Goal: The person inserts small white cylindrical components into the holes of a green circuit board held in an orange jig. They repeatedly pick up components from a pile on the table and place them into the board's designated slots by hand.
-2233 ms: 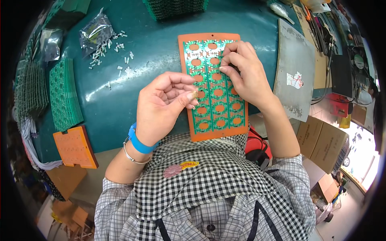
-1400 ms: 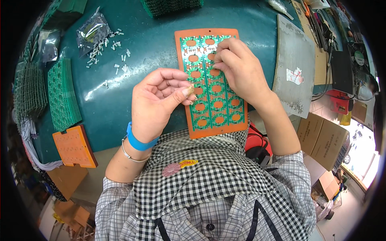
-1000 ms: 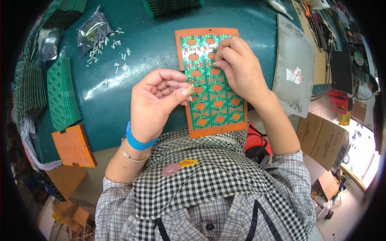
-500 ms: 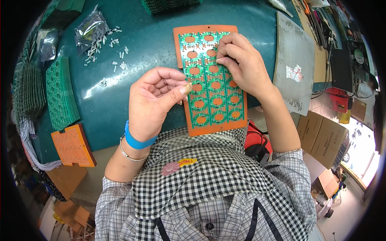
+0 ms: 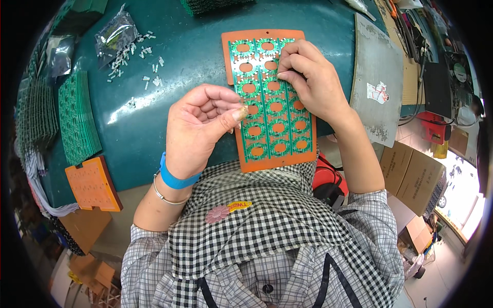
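Observation:
A green circuit board panel (image 5: 264,117) with rows of ring-shaped boards lies on an orange plate (image 5: 277,165) in front of me. Over the upper right part of the panel, my right hand (image 5: 317,82) is closed in a pinch, its fingertips at the boards. What sits between those fingertips is hidden. At the panel's left edge hovers my left hand (image 5: 197,126), fingers curled and thumb pressed toward the index finger. Anything inside it is too small to make out. A blue band (image 5: 177,178) circles my left wrist.
Small white parts (image 5: 121,62) are scattered beside a clear plastic bag (image 5: 116,34) at the upper left. Stacked green panels (image 5: 79,118) and a second orange plate (image 5: 93,184) stand at the left. A grey board (image 5: 377,66) lies right; a cardboard box (image 5: 412,177) sits below.
My left hand has shifted very slightly right and up over the panel edge. The right hand stays pinched at nearly the same spot.

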